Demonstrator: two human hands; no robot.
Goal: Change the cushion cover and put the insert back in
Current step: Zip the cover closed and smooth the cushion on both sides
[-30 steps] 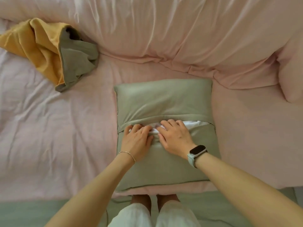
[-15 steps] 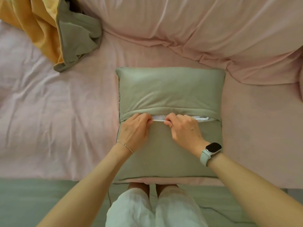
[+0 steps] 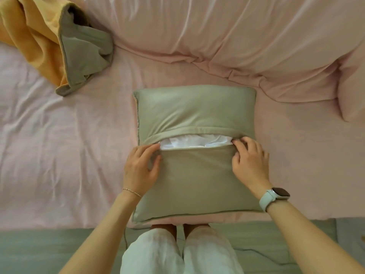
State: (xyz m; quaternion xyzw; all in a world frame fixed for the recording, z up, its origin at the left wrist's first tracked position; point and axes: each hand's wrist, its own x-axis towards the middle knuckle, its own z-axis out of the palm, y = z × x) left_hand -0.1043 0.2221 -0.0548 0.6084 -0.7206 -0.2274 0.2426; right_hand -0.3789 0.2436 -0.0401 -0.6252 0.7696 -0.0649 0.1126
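Observation:
A cushion in an olive-green cover [image 3: 195,175] lies flat on the pink bed near the front edge. Across its middle runs an open slit where the white insert [image 3: 194,142] shows. My left hand [image 3: 141,167] pinches the lower flap at the slit's left end. At the slit's right end my right hand [image 3: 249,161], with a watch on the wrist, grips the cover edge. A second cover, yellow outside and grey-green inside [image 3: 59,44], lies crumpled at the back left.
A pink duvet [image 3: 227,34] is bunched along the back, with a pink pillow [image 3: 353,86] at the right edge. The pink sheet [image 3: 59,155] spreads to the left. My legs in white trousers [image 3: 177,252] stand against the bed's front edge, on a green floor.
My hands were together at the middle of the slit. They have slid apart to its two ends, and more of the white insert shows. The camera has moved closer.

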